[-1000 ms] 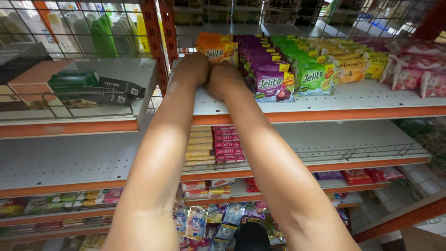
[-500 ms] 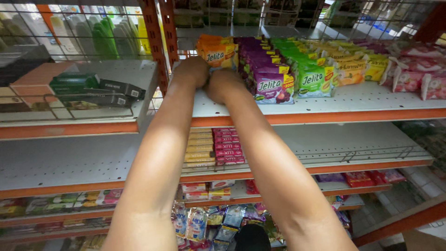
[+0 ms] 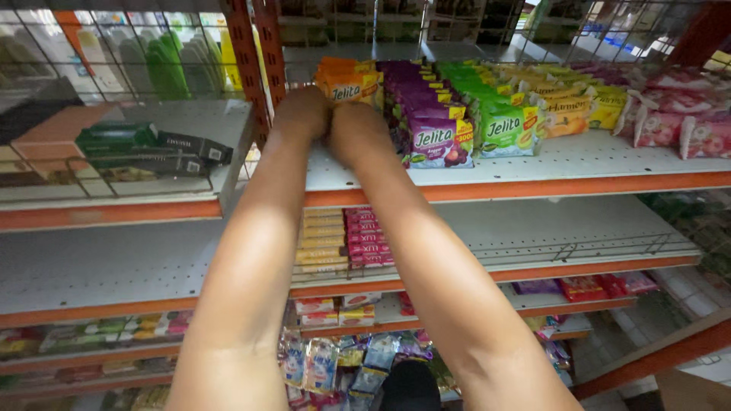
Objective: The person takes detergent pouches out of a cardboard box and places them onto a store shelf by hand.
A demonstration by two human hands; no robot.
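Observation:
Both my arms reach up and forward to the upper shelf (image 3: 533,164). My left hand (image 3: 303,113) and my right hand (image 3: 356,125) lie side by side, knuckles toward me, at the front of a row of orange snack packets (image 3: 349,85). The fingers are hidden behind the backs of the hands, so I cannot see whether they grip a packet. Right of the orange row stand rows of purple packets (image 3: 434,137) and green packets (image 3: 506,129).
Yellow packets (image 3: 567,114) and pink bags (image 3: 685,129) fill the shelf's right end. Dark boxes (image 3: 152,148) lie on the left shelf behind an orange upright (image 3: 255,68). Stacked soap bars (image 3: 343,236) sit one shelf down, sachets lower still.
Both hands stay at the orange packets in almost the same place; only the view shifts a little.

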